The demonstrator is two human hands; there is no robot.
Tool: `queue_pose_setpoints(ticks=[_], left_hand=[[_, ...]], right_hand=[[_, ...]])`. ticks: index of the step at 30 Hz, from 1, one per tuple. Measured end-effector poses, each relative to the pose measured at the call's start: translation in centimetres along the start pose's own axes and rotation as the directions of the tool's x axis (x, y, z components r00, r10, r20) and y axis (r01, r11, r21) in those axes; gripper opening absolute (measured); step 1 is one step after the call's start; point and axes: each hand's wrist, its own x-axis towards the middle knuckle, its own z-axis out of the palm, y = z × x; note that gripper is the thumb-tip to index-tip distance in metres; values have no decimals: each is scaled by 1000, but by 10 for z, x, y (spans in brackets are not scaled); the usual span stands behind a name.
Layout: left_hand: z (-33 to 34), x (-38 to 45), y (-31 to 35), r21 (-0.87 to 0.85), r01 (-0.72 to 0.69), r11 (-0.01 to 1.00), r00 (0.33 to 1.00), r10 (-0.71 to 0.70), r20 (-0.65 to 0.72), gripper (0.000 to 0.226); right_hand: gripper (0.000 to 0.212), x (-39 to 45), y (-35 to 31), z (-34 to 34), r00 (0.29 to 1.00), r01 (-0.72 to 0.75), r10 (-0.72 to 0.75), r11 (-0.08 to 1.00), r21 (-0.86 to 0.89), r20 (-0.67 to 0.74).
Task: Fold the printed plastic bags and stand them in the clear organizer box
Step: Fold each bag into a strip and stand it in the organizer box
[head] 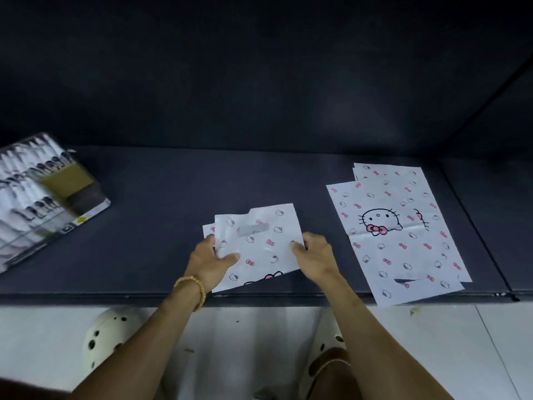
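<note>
Both hands pinched my folded bag mid-surface: left hand fingers clamped on its left edge, right hand on its right. Thin, creased white plastic; flat bags lay right.

A dark shelf bears the work; below, cream perforated clogs stand on pale floor tiles.

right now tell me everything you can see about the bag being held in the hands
The folded bag is thin white plastic printed with small cat faces and pink bows, with a die-cut handle slot near its far edge. It lies partly folded and slightly tilted on the dark table near the front edge, its layers fanned at the left. The left hand pinches its left side, the right hand its right edge.
</note>
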Motion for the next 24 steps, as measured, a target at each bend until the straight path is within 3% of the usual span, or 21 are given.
queue_pose_setpoints(ticks=[5, 8, 10, 13, 16, 18, 21, 22, 24], left_hand=[[-10, 4, -16, 69, 7, 998, 984, 6, -176, 58], [-12, 7, -20, 211, -19, 977, 989, 50, -142, 64], [-11, 3, -22, 333, -23, 943, 989, 70, -131, 69], [-13, -5, -26, 563, -137, 815, 943, 281, -177, 71], [-8, -9, -31, 715, -433, 549, 813, 581, 46, 44], [-2, -12, -39, 667, -515, 538, 800, 582, 148, 27], [-1, -11, -55, 615, -530, 584, 814, 553, 177, 33], [-3, -12, -56, 607, -541, 582, 805, 567, 175, 34], [-5, -14, -56, 618, -576, 535, 762, 625, 169, 34]], right_hand=[[8, 10, -4, 18, 990, -91, 81, 992, -85, -115], [10, 11, -3, 20, 988, -105, 85, 981, -165, -126], [24, 11, -2, 22, 987, -108, 84, 977, -183, -135], [32, 15, -2, 23, 986, -115, 90, 977, -182, -138], [15, 18, -1, 24, 986, -126, 102, 974, -189, -133], [11, 20, -1, 25, 986, -124, 98, 972, -199, -137], [10, 17, -1, 25, 987, -112, 81, 968, -224, -142], [17, 15, -1, 25, 984, -86, 39, 957, -276, -171], [30, 7, 0, 28, 940, 83, -248, 833, -547, -236]])
